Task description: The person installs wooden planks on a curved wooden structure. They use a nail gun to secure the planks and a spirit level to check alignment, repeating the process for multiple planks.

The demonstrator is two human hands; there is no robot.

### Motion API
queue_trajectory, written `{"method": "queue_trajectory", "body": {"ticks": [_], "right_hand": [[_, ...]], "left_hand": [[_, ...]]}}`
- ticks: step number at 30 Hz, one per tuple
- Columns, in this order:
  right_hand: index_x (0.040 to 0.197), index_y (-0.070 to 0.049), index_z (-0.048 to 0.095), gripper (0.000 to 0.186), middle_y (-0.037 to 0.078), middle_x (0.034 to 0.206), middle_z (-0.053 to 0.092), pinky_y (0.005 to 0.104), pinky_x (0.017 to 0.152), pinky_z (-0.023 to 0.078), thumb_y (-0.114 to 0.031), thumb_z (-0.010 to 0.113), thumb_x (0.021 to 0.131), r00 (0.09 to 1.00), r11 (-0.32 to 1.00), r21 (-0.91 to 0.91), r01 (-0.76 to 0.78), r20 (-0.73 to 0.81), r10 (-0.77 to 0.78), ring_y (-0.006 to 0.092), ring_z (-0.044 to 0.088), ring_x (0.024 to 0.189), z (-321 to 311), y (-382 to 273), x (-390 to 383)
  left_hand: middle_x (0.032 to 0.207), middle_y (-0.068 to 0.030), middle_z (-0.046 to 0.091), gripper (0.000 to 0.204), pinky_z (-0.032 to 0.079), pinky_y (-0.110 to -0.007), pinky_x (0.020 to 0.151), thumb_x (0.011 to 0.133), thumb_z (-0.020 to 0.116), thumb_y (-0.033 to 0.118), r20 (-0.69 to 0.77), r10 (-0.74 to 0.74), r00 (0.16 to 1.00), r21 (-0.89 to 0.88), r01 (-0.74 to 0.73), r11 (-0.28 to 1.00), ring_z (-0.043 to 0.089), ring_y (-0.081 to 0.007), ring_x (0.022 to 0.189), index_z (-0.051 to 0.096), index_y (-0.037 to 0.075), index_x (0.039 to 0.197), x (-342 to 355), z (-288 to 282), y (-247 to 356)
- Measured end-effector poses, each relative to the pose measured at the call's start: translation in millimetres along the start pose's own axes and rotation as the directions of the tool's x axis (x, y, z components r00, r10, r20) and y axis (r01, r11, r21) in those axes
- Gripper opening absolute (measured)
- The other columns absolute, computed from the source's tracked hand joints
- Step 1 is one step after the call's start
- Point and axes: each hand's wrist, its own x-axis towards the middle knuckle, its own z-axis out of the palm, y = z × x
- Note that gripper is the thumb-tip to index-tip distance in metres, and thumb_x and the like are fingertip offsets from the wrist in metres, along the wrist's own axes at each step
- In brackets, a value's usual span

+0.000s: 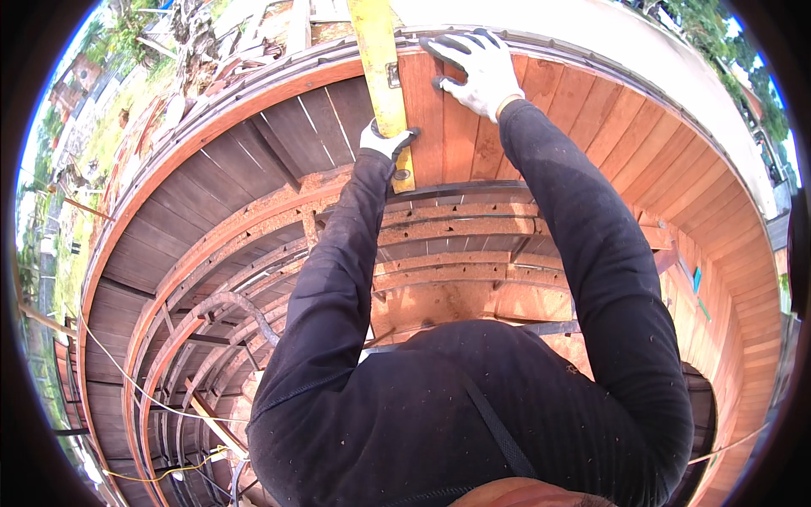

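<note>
A long yellow spirit level [387, 95] lies across the wooden planks and reaches out past the curved outer edge. My left hand [388, 140], in a white glove with dark fingertips, is closed around its lower part. To the right, my right hand [477, 72], in a matching glove, rests with fingers spread on the reddish planks [541, 91] by the outer edge. Left of the level are darker grey-brown planks [224, 173] with thin gaps of light between some of them. The level lies about where the dark and reddish planks meet.
Curved wooden ribs [456, 228] run in tiers below the planking. A thin pale cord [139, 384] hangs at the left, and a yellow cable [160, 477] lies lower down. Scrap wood [160, 110] is piled outside the rim. A pale surface [608, 38] lies beyond the right edge.
</note>
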Motion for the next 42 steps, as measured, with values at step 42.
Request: {"method": "queue_trajectory", "body": {"ticks": [42], "right_hand": [[0.142,-0.036,0.044,0.057,-0.001,0.139,0.051,0.0484,0.118,0.020,-0.047,0.061,0.089,0.999,0.999,0.037,0.029,0.016,-0.029,0.0222,0.041,0.133,-9,-4,2]], "left_hand": [[0.098,-0.0051,0.067,0.046,0.054,-0.028,0.074,0.070,0.085,0.004,-0.043,-0.017,0.999,0.104,0.021,0.994,0.063,-0.0126,0.081,0.061,0.000,0.109,-1,1,3]]}}
